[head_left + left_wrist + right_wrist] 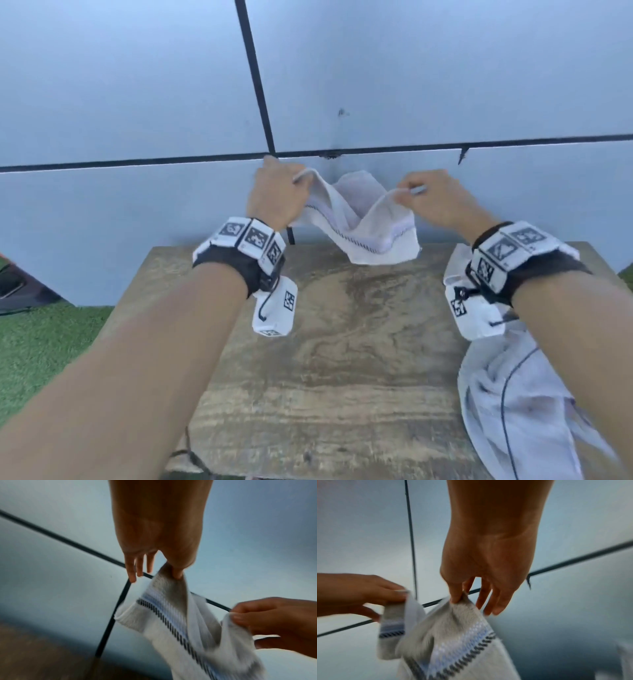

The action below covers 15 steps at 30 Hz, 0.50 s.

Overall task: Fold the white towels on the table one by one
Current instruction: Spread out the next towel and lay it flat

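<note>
White towel (pixel 356 219) (striped border), pinched by left hand (pixel 274 195), right hand (pixel 435 198), above table (pixel 342 342)

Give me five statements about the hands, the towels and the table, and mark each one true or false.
1. Both hands hold one towel up in the air. True.
2. The left hand pinches a corner between thumb and finger while its other fingers stay out. True.
3. The held towel is plain white with no pattern. False: it has a dark stitched line beside a pale blue band.
4. The right hand rests flat on the table. False: it is raised and pinches the towel's other corner.
5. More white cloth lies on the table's right side. True.
</note>
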Each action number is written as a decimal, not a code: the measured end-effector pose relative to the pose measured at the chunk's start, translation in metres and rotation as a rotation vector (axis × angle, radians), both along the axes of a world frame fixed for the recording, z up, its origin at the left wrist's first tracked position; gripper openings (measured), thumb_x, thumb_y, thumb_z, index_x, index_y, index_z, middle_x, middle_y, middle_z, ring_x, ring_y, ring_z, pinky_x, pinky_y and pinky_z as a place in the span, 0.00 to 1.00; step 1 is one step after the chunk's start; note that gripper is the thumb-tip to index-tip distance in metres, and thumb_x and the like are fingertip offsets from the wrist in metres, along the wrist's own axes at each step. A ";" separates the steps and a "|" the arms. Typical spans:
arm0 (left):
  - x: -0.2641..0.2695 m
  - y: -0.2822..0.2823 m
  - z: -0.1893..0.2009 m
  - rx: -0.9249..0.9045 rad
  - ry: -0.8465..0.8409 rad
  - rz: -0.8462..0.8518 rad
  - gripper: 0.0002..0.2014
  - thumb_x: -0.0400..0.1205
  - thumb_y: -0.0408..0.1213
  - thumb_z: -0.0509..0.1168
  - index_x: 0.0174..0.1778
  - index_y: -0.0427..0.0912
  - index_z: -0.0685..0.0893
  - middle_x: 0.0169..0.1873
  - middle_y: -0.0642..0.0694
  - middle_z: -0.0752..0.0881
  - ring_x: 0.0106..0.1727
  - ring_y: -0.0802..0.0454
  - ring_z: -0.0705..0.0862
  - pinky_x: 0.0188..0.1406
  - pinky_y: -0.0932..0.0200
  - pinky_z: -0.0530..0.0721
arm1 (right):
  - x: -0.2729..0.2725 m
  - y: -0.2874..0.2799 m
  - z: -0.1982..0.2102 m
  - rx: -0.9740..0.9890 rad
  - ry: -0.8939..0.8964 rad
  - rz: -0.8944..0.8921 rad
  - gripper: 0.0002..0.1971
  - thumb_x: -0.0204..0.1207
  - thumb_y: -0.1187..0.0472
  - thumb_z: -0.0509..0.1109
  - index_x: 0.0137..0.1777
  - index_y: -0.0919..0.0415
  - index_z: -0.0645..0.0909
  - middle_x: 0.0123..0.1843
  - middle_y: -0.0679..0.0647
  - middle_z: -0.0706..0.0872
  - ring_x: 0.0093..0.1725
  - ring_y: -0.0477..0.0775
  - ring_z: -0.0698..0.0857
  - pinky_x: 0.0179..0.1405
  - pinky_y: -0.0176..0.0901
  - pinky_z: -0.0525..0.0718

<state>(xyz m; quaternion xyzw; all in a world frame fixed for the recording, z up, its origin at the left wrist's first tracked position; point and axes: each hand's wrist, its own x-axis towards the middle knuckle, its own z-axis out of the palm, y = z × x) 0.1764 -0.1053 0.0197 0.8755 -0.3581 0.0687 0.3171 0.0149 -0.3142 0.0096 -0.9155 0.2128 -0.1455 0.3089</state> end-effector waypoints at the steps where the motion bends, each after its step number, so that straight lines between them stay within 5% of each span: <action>1: 0.011 0.002 0.007 -0.024 0.017 0.086 0.21 0.82 0.42 0.57 0.22 0.50 0.63 0.32 0.39 0.69 0.34 0.26 0.75 0.30 0.45 0.72 | 0.002 -0.013 0.007 -0.031 -0.061 -0.061 0.06 0.80 0.54 0.71 0.43 0.52 0.86 0.42 0.53 0.86 0.43 0.53 0.81 0.43 0.40 0.72; 3: 0.030 0.008 0.013 -0.017 0.022 0.217 0.22 0.85 0.45 0.56 0.24 0.46 0.64 0.31 0.41 0.73 0.35 0.33 0.77 0.33 0.49 0.73 | 0.001 -0.031 0.017 -0.090 -0.148 -0.187 0.06 0.80 0.52 0.71 0.42 0.49 0.84 0.37 0.54 0.82 0.42 0.53 0.78 0.42 0.40 0.70; 5: 0.040 0.013 0.015 0.019 0.107 0.262 0.23 0.86 0.49 0.57 0.26 0.42 0.67 0.25 0.41 0.77 0.37 0.35 0.86 0.42 0.47 0.83 | 0.000 -0.043 0.020 -0.090 -0.196 -0.274 0.07 0.79 0.50 0.71 0.42 0.49 0.85 0.30 0.49 0.79 0.39 0.56 0.78 0.42 0.41 0.71; 8: 0.042 0.008 0.014 0.077 0.285 0.257 0.18 0.88 0.52 0.56 0.37 0.45 0.80 0.28 0.41 0.87 0.34 0.35 0.91 0.49 0.49 0.89 | 0.006 -0.049 0.020 0.001 -0.174 -0.293 0.10 0.78 0.50 0.71 0.42 0.54 0.87 0.29 0.45 0.84 0.34 0.56 0.84 0.41 0.43 0.80; 10: 0.041 -0.003 0.017 -0.068 0.492 0.233 0.15 0.89 0.49 0.58 0.48 0.42 0.82 0.34 0.38 0.91 0.34 0.35 0.92 0.46 0.45 0.92 | 0.012 -0.048 0.024 0.150 -0.179 -0.294 0.08 0.79 0.54 0.69 0.43 0.56 0.85 0.32 0.54 0.90 0.28 0.58 0.88 0.34 0.46 0.88; 12: 0.049 -0.014 0.016 -0.303 0.657 0.177 0.14 0.89 0.45 0.59 0.48 0.38 0.82 0.40 0.33 0.90 0.38 0.34 0.93 0.41 0.38 0.93 | 0.019 -0.047 0.030 0.298 -0.217 -0.293 0.06 0.81 0.57 0.68 0.47 0.58 0.83 0.40 0.59 0.93 0.30 0.59 0.91 0.34 0.49 0.91; 15: 0.062 -0.022 0.020 -0.565 0.459 0.156 0.14 0.87 0.46 0.59 0.43 0.42 0.83 0.37 0.43 0.86 0.39 0.45 0.88 0.38 0.51 0.88 | 0.025 -0.045 0.042 0.337 -0.416 -0.224 0.06 0.83 0.57 0.68 0.43 0.49 0.79 0.46 0.60 0.91 0.39 0.55 0.91 0.41 0.54 0.91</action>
